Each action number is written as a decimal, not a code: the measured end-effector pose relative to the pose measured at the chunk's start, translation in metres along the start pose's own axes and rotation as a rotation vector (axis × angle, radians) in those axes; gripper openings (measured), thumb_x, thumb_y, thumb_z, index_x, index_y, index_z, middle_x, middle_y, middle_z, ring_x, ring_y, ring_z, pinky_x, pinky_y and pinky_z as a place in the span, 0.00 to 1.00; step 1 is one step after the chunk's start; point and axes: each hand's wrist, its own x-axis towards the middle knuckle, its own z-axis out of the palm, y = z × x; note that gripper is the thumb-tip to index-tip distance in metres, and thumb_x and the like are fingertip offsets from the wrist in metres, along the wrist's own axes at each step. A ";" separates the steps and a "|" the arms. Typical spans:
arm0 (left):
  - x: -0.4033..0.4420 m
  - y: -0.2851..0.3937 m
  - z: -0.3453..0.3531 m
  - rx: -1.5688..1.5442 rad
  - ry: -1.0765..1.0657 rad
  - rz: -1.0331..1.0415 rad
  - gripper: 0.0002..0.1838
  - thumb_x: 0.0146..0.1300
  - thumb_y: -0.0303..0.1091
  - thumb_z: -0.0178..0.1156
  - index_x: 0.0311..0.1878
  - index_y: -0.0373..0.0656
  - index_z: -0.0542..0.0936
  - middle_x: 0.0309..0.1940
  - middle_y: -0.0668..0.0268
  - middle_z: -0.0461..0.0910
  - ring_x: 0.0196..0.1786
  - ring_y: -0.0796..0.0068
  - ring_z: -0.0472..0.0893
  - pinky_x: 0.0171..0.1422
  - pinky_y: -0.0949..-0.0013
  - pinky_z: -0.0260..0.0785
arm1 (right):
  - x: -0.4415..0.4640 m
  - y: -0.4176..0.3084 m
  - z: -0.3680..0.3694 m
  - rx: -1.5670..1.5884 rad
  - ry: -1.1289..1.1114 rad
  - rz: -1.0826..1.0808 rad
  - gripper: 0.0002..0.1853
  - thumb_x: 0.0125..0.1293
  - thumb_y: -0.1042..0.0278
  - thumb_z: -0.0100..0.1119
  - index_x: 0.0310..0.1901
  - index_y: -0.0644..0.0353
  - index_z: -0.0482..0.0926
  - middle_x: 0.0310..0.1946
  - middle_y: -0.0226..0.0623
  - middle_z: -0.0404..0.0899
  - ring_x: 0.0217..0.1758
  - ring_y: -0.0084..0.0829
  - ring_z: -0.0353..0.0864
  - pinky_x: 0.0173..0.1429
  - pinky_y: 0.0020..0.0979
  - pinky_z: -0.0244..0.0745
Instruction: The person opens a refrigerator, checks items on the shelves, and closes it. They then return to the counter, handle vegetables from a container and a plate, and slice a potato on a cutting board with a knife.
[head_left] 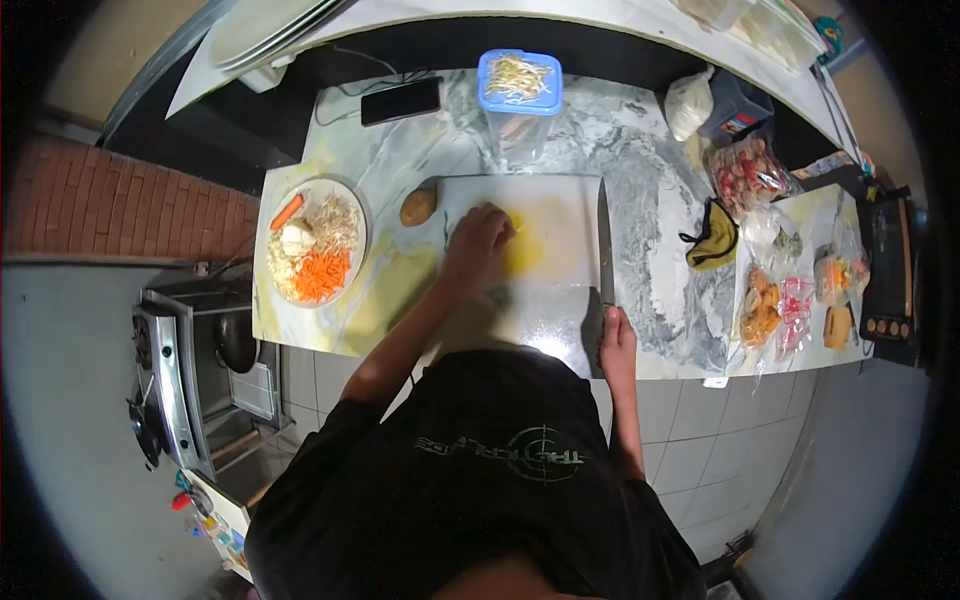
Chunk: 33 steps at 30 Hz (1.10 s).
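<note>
- Knife [605, 240]: lies along right edge of cutting board [570, 195], long axis fore-and-aft, blade pointing away from body.
- Right hand [617, 345]: nearer; closed around handle.
- Left hand [480, 235]: over board, left of blade, fingers curled beside yellow patch [524, 245]; grasping or released, cannot tell.
- Potato [418, 207]: rests left of left hand, near board.
</note>
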 end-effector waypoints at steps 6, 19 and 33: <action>0.074 0.035 -0.087 0.022 0.357 0.186 0.07 0.61 0.29 0.66 0.41 0.42 0.81 0.42 0.61 0.79 0.46 0.53 0.78 0.52 0.54 0.72 | 0.003 -0.003 0.002 -0.062 0.045 -0.045 0.21 0.82 0.49 0.43 0.35 0.56 0.70 0.21 0.19 0.59 0.21 0.13 0.58 0.23 0.23 0.55; 0.149 0.028 -0.114 0.043 0.442 0.272 0.14 0.67 0.27 0.61 0.55 0.44 0.83 0.52 0.57 0.77 0.53 0.57 0.77 0.60 0.59 0.70 | 0.002 -0.026 0.011 -0.087 -0.064 0.080 0.24 0.81 0.51 0.42 0.40 0.68 0.73 0.23 0.46 0.68 0.30 0.30 0.65 0.38 0.38 0.69; -0.086 -0.164 -0.173 0.264 0.409 -0.367 0.14 0.62 0.28 0.64 0.51 0.38 0.79 0.48 0.51 0.78 0.52 0.47 0.77 0.58 0.52 0.70 | 0.005 -0.041 0.039 0.062 -0.212 0.142 0.20 0.82 0.51 0.44 0.37 0.59 0.71 0.22 0.22 0.62 0.24 0.15 0.61 0.27 0.24 0.58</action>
